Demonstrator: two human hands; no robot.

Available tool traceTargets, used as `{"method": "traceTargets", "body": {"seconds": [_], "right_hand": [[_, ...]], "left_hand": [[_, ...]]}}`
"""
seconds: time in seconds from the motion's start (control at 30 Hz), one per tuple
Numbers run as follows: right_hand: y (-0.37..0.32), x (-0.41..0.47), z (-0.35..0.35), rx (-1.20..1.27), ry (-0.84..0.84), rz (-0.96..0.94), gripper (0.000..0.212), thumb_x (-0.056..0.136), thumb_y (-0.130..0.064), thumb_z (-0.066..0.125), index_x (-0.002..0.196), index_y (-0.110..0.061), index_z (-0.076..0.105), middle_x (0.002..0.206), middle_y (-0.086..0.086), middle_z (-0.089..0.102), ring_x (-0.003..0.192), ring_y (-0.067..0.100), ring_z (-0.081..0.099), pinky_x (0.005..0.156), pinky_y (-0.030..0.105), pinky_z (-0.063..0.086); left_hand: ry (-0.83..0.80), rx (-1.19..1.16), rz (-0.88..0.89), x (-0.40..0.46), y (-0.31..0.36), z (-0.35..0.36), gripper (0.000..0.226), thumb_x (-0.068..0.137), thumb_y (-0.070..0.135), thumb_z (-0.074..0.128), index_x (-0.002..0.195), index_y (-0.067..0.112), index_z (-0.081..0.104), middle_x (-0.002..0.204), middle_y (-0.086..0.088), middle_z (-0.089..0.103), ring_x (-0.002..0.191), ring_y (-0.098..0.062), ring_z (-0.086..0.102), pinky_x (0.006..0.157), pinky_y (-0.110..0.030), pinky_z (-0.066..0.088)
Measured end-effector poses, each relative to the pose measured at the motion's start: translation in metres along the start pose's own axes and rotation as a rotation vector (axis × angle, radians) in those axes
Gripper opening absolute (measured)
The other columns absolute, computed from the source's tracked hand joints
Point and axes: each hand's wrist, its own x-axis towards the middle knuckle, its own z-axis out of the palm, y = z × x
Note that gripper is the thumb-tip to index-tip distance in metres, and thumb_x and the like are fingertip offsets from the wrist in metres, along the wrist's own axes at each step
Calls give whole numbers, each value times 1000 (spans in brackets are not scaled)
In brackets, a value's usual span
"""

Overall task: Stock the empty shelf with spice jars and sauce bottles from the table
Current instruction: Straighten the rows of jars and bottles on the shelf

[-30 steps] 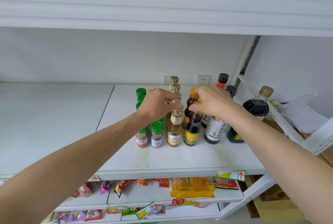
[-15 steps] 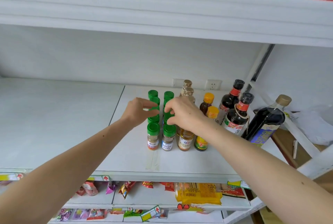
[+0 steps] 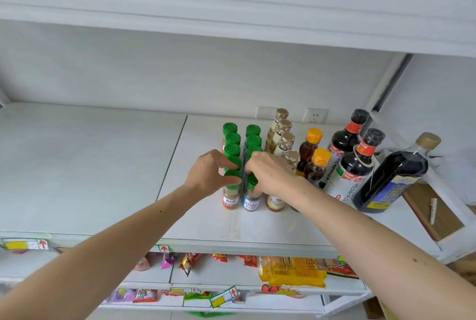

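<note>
Two rows of green-capped spice jars (image 3: 230, 139) stand on the white shelf (image 3: 103, 165). My left hand (image 3: 208, 176) pinches the green cap of the front left spice jar (image 3: 231, 197). My right hand (image 3: 270, 175) grips the cap of the front right spice jar (image 3: 251, 199). To the right stand a row of gold-capped bottles (image 3: 282, 129), two orange-capped sauce bottles (image 3: 313, 151), two dark soy bottles with red neck bands (image 3: 356, 165) and a large dark bottle (image 3: 396, 175) that leans right.
The shelf's left half is bare. Another white shelf board (image 3: 231, 10) hangs overhead. Snack packets (image 3: 292, 270) fill the lower shelves. A wooden surface (image 3: 432, 214) with a small white object lies at the right, past the slanted white frame.
Both hands moved left from the gold- and orange-capped bottles to the green-capped jars and came down onto the two front jars' caps. The camera view shifted left.
</note>
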Motion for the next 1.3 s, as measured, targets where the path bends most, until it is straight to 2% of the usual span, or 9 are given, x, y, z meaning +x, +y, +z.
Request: {"method": "traceTargets", "body": {"seconds": [0.1, 0.27, 0.5, 0.67, 0.77, 0.9, 1.03, 1.17, 1.3], "right_hand": [[0, -2, 0, -37, 9, -13, 36, 76, -7, 78, 109, -10, 64, 94, 4, 48, 79, 23, 50, 58, 34, 40], [-1, -4, -2, -73, 14, -46, 41, 76, -4, 77, 113, -10, 61, 96, 4, 44, 96, 25, 54, 60, 34, 39], [0, -7, -3, -106, 16, -63, 41, 76, 4, 73, 113, -8, 60, 103, 7, 50, 95, 25, 54, 62, 35, 39], [-1, -7, -2, -121, 24, -66, 34, 78, 2, 73, 108, -6, 60, 98, 6, 49, 94, 26, 56, 60, 34, 38], [-2, -6, -2, -118, 28, -72, 33, 79, 3, 71, 108, -6, 60, 92, 4, 42, 94, 26, 55, 61, 35, 37], [0, -7, -2, -104, 26, -80, 33, 79, 1, 73, 108, -7, 60, 92, 4, 42, 94, 25, 55, 61, 34, 38], [4, -5, -8, -56, 25, -64, 34, 77, -14, 78, 105, -8, 59, 95, 5, 50, 87, 25, 57, 61, 36, 47], [11, 0, -25, 27, 87, -42, 32, 84, -27, 73, 104, -6, 59, 98, 5, 54, 81, 23, 57, 67, 36, 49], [21, 20, -44, 44, 149, 33, 22, 89, -17, 69, 104, -2, 63, 99, 11, 61, 83, 27, 63, 75, 43, 55]], "left_hand": [[4, -7, 8, -2, -1, 0, 36, 65, 31, 87, 99, 24, 76, 103, 2, 62, 91, -13, 61, 84, -34, 51], [-36, 57, 58, -6, -3, 2, 48, 59, 34, 89, 105, 24, 75, 99, 4, 58, 81, -12, 62, 78, -36, 54], [-23, 30, 71, -6, -7, 1, 43, 60, 21, 89, 102, 19, 76, 96, 1, 63, 77, -14, 65, 77, -35, 56], [-19, 30, 36, -8, -10, 0, 42, 61, 23, 88, 101, 21, 76, 97, 0, 64, 79, -12, 65, 75, -32, 57], [-12, 32, 34, -8, -9, 3, 44, 60, 25, 88, 101, 21, 75, 96, 3, 62, 80, -11, 65, 74, -35, 57], [-20, 29, 22, -8, -10, 3, 44, 58, 31, 89, 99, 26, 75, 97, 7, 60, 82, -8, 64, 73, -38, 57], [12, -88, -43, -4, -9, -5, 36, 60, 34, 89, 93, 27, 76, 98, 8, 64, 83, -7, 64, 75, -29, 55], [71, -272, -172, 6, -8, -15, 23, 66, 34, 87, 86, 27, 77, 93, 7, 71, 84, -8, 67, 73, -27, 55], [98, -328, -239, 25, -7, -20, 31, 75, 30, 81, 103, 21, 74, 99, 2, 74, 91, -8, 68, 85, -25, 54]]}}
